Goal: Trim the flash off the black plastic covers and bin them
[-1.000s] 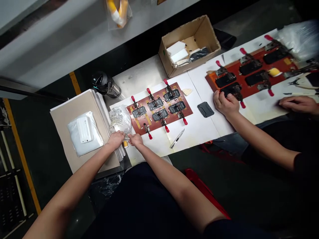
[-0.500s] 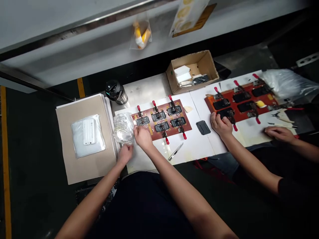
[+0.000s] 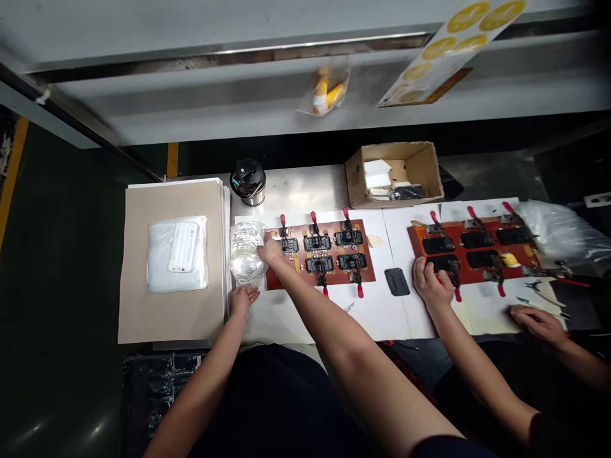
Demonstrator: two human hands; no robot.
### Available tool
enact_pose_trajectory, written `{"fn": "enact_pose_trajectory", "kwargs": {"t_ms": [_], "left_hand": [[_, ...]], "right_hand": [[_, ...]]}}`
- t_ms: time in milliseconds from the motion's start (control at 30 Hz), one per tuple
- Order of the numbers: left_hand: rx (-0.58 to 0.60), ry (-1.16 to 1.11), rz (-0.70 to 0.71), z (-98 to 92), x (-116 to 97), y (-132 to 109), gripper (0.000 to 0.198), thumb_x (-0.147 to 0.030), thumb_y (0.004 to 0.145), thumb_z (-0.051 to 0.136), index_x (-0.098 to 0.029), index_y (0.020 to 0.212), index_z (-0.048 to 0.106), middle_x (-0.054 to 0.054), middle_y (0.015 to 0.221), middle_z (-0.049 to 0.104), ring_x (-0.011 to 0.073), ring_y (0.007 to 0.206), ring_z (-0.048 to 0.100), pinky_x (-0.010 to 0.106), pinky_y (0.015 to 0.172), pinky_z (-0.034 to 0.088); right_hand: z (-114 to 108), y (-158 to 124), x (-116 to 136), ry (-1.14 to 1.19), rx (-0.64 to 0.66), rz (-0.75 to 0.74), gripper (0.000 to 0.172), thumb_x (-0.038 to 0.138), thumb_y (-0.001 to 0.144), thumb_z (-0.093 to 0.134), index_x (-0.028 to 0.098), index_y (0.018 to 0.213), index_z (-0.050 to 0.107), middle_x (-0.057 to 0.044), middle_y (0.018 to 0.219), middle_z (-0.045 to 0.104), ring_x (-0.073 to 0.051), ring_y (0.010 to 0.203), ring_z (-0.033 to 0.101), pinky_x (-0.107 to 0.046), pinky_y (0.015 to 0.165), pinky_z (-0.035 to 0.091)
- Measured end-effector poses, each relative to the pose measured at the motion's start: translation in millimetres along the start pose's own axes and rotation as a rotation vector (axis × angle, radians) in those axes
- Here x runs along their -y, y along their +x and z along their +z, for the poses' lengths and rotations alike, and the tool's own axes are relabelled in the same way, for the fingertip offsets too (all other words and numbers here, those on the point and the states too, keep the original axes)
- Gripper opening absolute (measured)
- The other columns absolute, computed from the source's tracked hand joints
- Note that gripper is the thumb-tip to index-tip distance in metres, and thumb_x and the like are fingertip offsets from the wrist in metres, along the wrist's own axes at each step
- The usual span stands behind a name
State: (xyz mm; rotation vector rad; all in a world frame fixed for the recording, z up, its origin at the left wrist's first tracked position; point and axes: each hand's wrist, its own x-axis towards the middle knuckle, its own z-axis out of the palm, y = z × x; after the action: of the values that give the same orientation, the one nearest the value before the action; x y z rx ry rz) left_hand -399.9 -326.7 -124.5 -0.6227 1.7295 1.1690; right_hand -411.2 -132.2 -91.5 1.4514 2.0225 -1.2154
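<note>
Left hand [image 3: 244, 298], at the near edge of a clear plastic bag [image 3: 247, 251] with printed lettering, fingers reaching under its lower rim; whether they clasp it cannot be told. Cutter knife [image 3: 349, 306], partly hidden by the right forearm, lying on white paper [image 3: 310, 327], which presumably shields the bench. Right hand [image 3: 270, 251], fingers curled at the bag's right side; a firm pinch cannot be confirmed. The two hands meet the bag on separate sides, which likely steadies its slack film. The bag itself lies between the cardboard stack [image 3: 133, 280] on the left and the red-brown fixture board [image 3: 371, 270] on the right, just beside both. On the board, black frames [image 3: 348, 238] in two rows, with red-handled toggle clamps [image 3: 346, 215] along both long edges, apparently to pin them flat. Atop the stack, a white plastic packet [image 3: 157, 261] bearing a slim white box [image 3: 184, 247]. Farther, a vacuum flask [image 3: 248, 182] and an open carton [image 3: 354, 184], both set behind the work, seemingly out of the hands' way.
</note>
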Motion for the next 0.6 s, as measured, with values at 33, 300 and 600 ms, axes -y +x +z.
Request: {"fn": "enact_pose_trajectory", "kwargs": {"t_ms": [33, 300, 600], "left_hand": [[-0.011, -0.012, 0.012, 1.0, 1, 0, 0.028, -0.035, 0.095, 0.060, -0.013, 0.113, 0.062, 0.006, 0.104, 0.067, 0.0160, 0.084, 0.067, 0.034, 0.074, 0.059], [-0.007, -0.065, 0.069, 11.8, -25, 20, 0.034, -0.042, 0.093, 0.062, -0.014, 0.113, 0.063, 0.005, 0.099, 0.069, 0.0152, 0.080, 0.067, 0.033, 0.071, 0.058], [-0.071, -0.040, 0.044, 11.9, -24, 23, 0.037, -0.048, 0.097, 0.053, -0.013, 0.104, 0.064, 0.004, 0.091, 0.068, 0.0138, 0.075, 0.065, 0.032, 0.068, 0.057]], "right_hand": [[1, 0, -1, 0.000, -0.010, -0.016, 0.037, 0.040, 0.097, 0.058, 0.015, 0.125, 0.059, -0.010, 0.120, 0.064, -0.022, 0.104, 0.065, -0.043, 0.092, 0.053], [-8, 9, 11, -0.038, -0.047, -0.175, 0.075, 0.056, 0.093, 0.053, 0.011, 0.150, 0.035, -0.020, 0.151, 0.041, -0.029, 0.136, 0.046, -0.037, 0.106, 0.041], [-20, -87, -22, -0.262, -0.154, -0.341, 0.038, 0.046, 0.100, 0.050, 0.015, 0.118, 0.062, -0.008, 0.114, 0.067, -0.019, 0.099, 0.065, -0.041, 0.091, 0.052]]}}
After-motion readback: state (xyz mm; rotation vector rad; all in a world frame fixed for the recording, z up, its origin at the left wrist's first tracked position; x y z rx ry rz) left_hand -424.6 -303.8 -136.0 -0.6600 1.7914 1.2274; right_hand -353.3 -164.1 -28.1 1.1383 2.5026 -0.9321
